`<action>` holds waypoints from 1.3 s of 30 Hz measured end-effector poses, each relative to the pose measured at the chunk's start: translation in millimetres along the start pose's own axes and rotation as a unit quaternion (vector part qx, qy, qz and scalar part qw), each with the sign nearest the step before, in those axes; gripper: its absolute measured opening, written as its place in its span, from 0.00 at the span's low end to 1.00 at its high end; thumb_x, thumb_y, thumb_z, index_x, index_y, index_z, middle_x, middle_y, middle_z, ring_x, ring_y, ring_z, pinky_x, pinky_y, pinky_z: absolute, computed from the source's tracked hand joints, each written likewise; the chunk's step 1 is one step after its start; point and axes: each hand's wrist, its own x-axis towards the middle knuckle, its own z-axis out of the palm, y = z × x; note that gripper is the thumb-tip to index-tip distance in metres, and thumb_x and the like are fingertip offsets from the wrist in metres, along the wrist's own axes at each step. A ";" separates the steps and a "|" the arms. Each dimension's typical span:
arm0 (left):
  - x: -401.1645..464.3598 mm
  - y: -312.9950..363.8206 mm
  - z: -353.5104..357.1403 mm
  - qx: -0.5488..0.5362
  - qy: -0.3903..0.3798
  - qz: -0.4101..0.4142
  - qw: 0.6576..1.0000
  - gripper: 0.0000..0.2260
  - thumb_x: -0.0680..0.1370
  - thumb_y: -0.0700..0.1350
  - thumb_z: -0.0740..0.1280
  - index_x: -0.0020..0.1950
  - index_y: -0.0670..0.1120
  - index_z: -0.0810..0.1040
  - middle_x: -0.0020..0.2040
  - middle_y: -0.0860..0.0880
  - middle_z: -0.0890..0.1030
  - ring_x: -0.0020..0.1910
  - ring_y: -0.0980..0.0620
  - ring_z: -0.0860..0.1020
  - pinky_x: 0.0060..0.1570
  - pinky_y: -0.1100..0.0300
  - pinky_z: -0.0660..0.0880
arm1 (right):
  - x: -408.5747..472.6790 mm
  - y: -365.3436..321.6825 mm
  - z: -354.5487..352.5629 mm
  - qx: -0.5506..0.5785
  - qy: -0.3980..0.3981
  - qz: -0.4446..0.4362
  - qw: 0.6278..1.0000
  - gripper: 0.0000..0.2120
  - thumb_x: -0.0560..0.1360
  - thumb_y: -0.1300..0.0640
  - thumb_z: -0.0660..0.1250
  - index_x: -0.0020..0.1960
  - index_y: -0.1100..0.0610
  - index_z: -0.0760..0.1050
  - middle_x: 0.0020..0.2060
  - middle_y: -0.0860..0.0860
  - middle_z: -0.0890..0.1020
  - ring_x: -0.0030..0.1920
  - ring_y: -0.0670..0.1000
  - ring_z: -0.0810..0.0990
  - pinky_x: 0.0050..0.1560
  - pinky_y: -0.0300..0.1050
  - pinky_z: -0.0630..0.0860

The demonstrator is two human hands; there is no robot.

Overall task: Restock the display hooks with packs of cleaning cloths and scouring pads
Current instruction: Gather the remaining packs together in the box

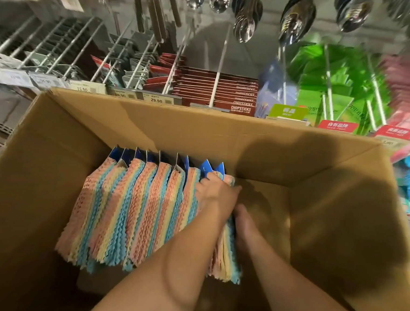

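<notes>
Both hands, left (217, 192) & right (243, 221), are clamping the end cloth packs (226, 254) in the box (201, 130); soft, light, floppy, so prob. best lifting by stiff header cards.

Head camera, looking steeply down, close, into cardboard box (340, 213).

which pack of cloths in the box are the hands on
The rightmost cloth pack, at the row's end: the left hand and right hand flank it; the other packs lie untouched to its left.
</notes>
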 end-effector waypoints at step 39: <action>-621.9 438.3 44.0 -0.462 -0.255 0.485 0.697 0.36 0.65 0.46 0.74 0.70 0.37 0.69 0.63 0.37 0.81 0.55 0.41 0.81 0.53 0.51 0.80 | -507.3 -106.4 -677.3 0.070 0.034 -0.539 0.839 0.16 0.79 0.66 0.63 0.60 0.47 0.72 0.46 0.36 0.85 0.49 0.38 0.82 0.49 0.33 0.77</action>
